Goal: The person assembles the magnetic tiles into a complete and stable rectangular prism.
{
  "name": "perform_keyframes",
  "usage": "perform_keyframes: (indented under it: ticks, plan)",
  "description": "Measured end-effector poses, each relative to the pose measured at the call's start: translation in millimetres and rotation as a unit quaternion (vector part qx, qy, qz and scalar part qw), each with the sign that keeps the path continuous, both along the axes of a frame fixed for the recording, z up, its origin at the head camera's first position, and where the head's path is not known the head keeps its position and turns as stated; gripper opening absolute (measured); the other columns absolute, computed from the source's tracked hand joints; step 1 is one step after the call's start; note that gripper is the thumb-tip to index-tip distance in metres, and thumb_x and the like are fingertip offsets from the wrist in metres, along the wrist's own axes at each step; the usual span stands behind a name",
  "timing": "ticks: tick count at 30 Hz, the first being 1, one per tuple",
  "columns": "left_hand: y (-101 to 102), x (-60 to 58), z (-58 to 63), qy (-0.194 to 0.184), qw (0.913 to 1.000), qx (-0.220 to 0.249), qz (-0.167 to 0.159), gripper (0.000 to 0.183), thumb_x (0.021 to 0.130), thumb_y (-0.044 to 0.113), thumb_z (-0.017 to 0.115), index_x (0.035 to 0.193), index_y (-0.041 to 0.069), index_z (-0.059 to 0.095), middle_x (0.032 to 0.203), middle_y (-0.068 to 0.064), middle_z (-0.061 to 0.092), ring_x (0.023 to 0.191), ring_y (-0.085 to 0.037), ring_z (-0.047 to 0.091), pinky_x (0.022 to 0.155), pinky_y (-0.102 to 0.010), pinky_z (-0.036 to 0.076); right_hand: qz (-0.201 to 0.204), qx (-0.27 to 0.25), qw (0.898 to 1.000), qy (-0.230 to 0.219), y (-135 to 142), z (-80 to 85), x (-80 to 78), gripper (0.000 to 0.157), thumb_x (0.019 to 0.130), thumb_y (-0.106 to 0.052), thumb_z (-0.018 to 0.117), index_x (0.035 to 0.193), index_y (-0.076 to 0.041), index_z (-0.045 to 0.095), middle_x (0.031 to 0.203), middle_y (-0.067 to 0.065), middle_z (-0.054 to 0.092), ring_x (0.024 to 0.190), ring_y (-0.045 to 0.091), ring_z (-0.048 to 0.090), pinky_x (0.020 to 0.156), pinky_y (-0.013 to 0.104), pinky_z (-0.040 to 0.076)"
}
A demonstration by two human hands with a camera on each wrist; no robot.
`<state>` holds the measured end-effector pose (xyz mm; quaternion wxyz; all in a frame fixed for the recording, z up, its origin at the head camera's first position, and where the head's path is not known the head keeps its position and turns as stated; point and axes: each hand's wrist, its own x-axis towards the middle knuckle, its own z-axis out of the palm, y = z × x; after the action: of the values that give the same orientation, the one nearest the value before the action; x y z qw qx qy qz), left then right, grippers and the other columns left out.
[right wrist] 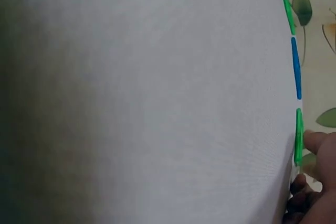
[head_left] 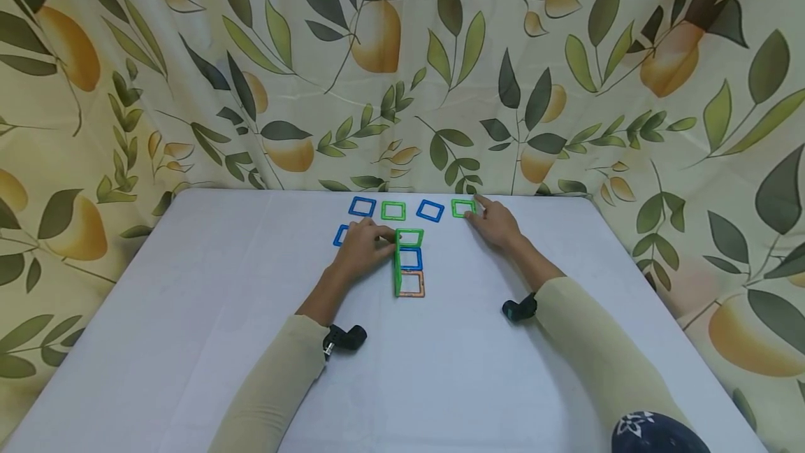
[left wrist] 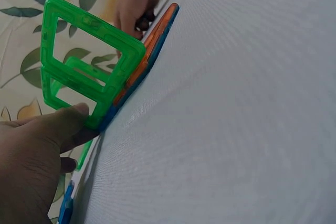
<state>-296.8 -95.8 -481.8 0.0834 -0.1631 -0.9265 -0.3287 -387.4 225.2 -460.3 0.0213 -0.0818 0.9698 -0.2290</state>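
My left hand pinches a green magnetic tile wall, with the thumb against its face. The wall stands upright along the left side of a small build, whose base shows a blue square tile and an orange square tile. Another green tile is at the build's far end. Over at the table's back, my right hand grips a loose green square tile by its right side, thumb at the near corner and a finger at the far one.
Left of the right hand, a row of loose tiles lies along the back edge: a blue tile, a green tile and a blue tile. Another blue tile is partly hidden behind the left hand. A patterned curtain hangs behind the white table.
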Motion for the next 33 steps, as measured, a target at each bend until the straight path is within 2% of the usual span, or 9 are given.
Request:
perform_keyframes:
  ticks: [4,8,13,23,29,33]
  plan:
    - [0,-0.3,-0.2,-0.002,1.0,-0.001,0.002,0.03,0.096,0.03,0.078,0.122,0.016,0.079,0.102,0.005,0.065,0.095,-0.017,0.05,0.081,-0.035,0.042,-0.002,0.012,1.0,-0.006,-1,-0.3,-1.8,0.062,0.109,-0.034,0.053,0.16,-0.003,0.04,0.085,0.013,0.052,0.089,0.032,0.05,0.079,0.045,0.039]
    - [2,0.4,1.1,0.002,1.0,0.003,-0.002,0.029,0.096,0.029,0.079,0.121,0.015,0.08,0.101,0.003,0.065,0.095,-0.018,0.051,0.081,-0.036,0.042,-0.01,-0.001,1.0,-0.006,0,0.7,0.8,0.059,0.108,-0.032,0.057,0.157,-0.002,0.045,0.089,0.013,0.054,0.087,0.03,0.05,0.075,0.041,0.038]
    - [2,0.8,1.8,-0.001,1.0,0.007,-0.001,0.028,0.096,0.028,0.078,0.121,0.015,0.08,0.101,0.003,0.065,0.094,-0.019,0.051,0.081,-0.036,0.042,-0.029,-0.049,0.998,-0.003,2,0.2,3.9,0.058,0.105,-0.027,0.063,0.154,-0.001,0.047,0.096,0.015,0.055,0.087,0.029,0.051,0.075,0.04,0.038]
    - [0,1.2,-1.4,-0.007,1.0,0.003,0.006,0.028,0.096,0.029,0.079,0.121,0.016,0.08,0.101,0.002,0.062,0.095,-0.019,0.05,0.08,-0.036,0.043,-0.048,-0.173,0.984,-0.006,2,0.1,10.6,0.056,0.097,-0.009,0.077,0.143,0.002,0.047,0.114,0.019,0.057,0.104,0.033,0.053,0.092,0.045,0.042]
    - [0,1.3,-1.4,0.001,1.0,0.002,0.003,0.028,0.096,0.029,0.079,0.121,0.015,0.08,0.1,0.002,0.063,0.095,-0.019,0.051,0.08,-0.036,0.042,-0.044,-0.187,0.981,0.005,4,-0.4,13.8,0.056,0.093,-0.008,0.081,0.139,0.005,0.052,0.105,0.016,0.06,0.095,0.027,0.053,0.084,0.037,0.044]
    - [0,1.3,-0.6,0.005,1.0,0.007,0.0,0.028,0.096,0.028,0.079,0.12,0.015,0.08,0.1,0.003,0.064,0.094,-0.018,0.051,0.08,-0.036,0.042,-0.041,-0.185,0.982,0.016,9,-0.9,15.3,0.044,0.093,-0.01,0.081,0.129,0.008,0.062,0.101,0.014,0.064,0.091,0.023,0.056,0.08,0.029,0.045]
